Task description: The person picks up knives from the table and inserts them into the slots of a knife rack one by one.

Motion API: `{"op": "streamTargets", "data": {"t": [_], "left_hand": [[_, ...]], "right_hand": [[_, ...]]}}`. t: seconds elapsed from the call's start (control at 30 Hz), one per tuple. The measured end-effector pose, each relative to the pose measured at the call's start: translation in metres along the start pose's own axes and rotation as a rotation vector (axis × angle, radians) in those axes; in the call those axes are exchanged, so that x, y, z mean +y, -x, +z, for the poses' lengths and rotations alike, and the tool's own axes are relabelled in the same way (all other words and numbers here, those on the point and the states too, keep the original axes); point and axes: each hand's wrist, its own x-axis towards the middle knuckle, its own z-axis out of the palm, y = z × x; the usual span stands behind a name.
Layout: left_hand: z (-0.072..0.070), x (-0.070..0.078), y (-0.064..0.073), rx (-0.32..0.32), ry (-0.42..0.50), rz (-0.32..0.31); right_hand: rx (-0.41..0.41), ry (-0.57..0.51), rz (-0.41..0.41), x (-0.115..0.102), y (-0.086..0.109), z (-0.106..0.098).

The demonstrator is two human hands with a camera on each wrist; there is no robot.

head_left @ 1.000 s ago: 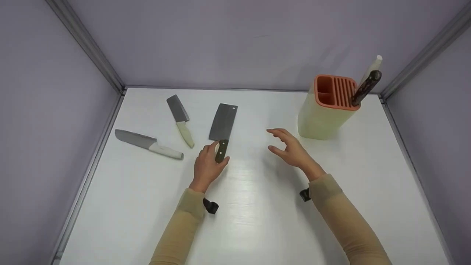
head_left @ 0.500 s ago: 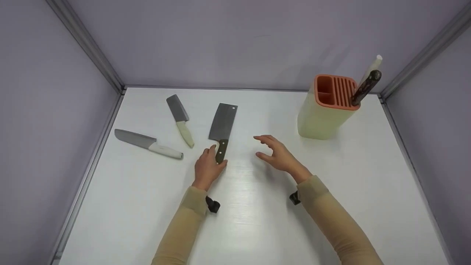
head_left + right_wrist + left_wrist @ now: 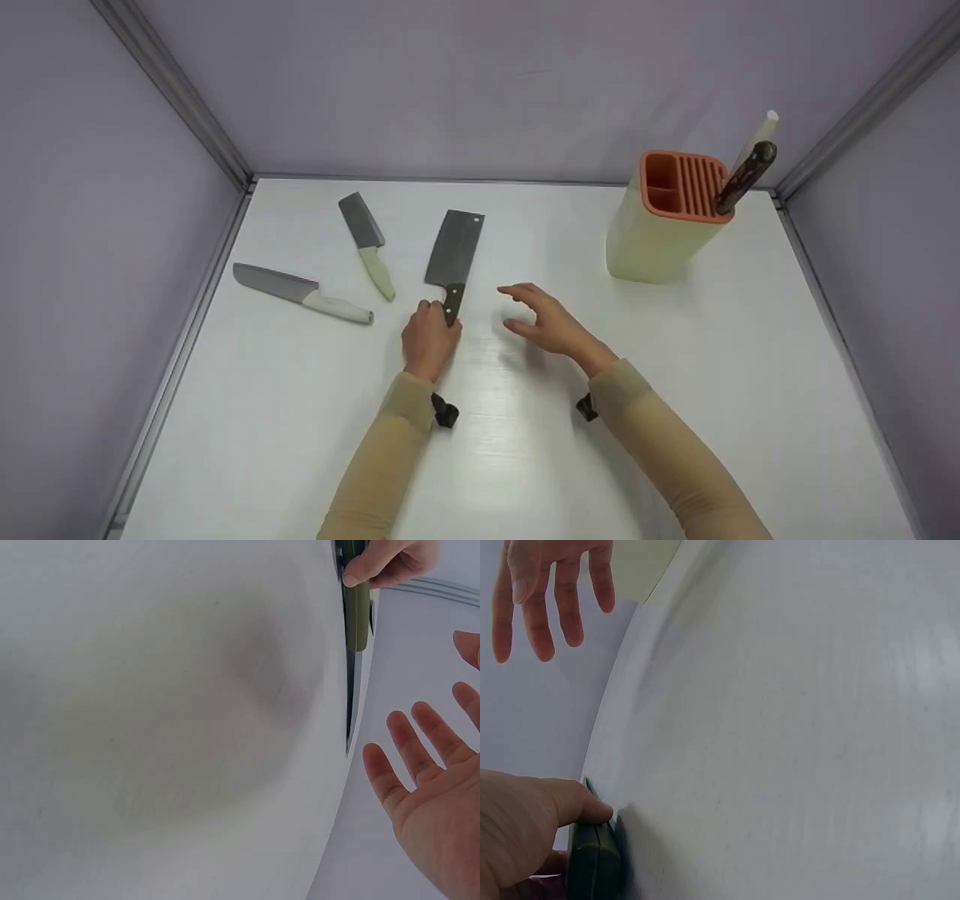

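Note:
A cleaver (image 3: 455, 247) with a broad grey blade and a dark riveted handle points away from me at mid-table. My left hand (image 3: 429, 341) grips the rear of its handle. In the left wrist view the thumb presses one side of the dark handle (image 3: 594, 866), while the fingers beyond are partly hidden. Seen from the right wrist, the blade stays close to the tabletop. To the right of the cleaver, my right hand (image 3: 551, 322) hovers over the table, holding nothing; its fingers (image 3: 411, 746) are spread and slightly bent.
Left of the cleaver lie a small knife with a cream handle (image 3: 377, 274) and a longer knife with a white handle (image 3: 337, 307). At the back right stands a pale green knife block (image 3: 652, 251) with an orange slotted top, holding a dark-handled knife (image 3: 746, 178) and a white-handled one (image 3: 761, 135).
My left hand's fingers have closed round the cleaver's handle. My right hand has moved left and slightly nearer to me, toward the cleaver. The knives and block stay put.

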Motion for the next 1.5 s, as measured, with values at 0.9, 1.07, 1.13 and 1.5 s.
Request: {"op": "streamTargets", "data": {"t": [0.9, 1.07, 1.13, 1.5], "left_hand": [[-0.060, 0.034, -0.021, 0.463, 0.584, 0.033], [-0.065, 0.045, -0.026, 0.472, 0.786, 0.078], [-0.066, 0.048, -0.028, 0.470, 0.854, 0.095], [-0.079, 0.060, -0.036, 0.462, 0.936, 0.212]], "right_hand": [[0.082, -0.057, -0.172, -0.035, -0.021, -0.015], [0.114, -0.083, -0.206, -0.044, -0.026, -0.021], [0.123, -0.099, -0.221, -0.046, -0.027, -0.023], [0.204, -0.167, -0.279, -0.075, -0.023, -0.043]]}}
